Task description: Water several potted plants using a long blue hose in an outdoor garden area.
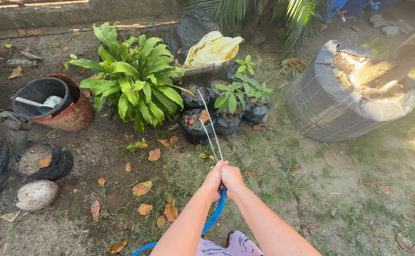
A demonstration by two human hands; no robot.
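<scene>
Big grey grow bag (331,104) sits right of the small black pots (219,114); leafy green plant (134,78) left of them. Your left hand (213,179) and right hand (231,178) are pressed together, both closed around the blue hose (215,215) end, below the pots. Water jets (210,128) reach the pots.

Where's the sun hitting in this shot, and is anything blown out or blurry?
Head view: harsh sun glare washes out the top of the big grey sack at upper right; the leafy green plant sits in even shade; the hands on the blue hose look sharp; wide-angle bending shows at the edges.
</scene>
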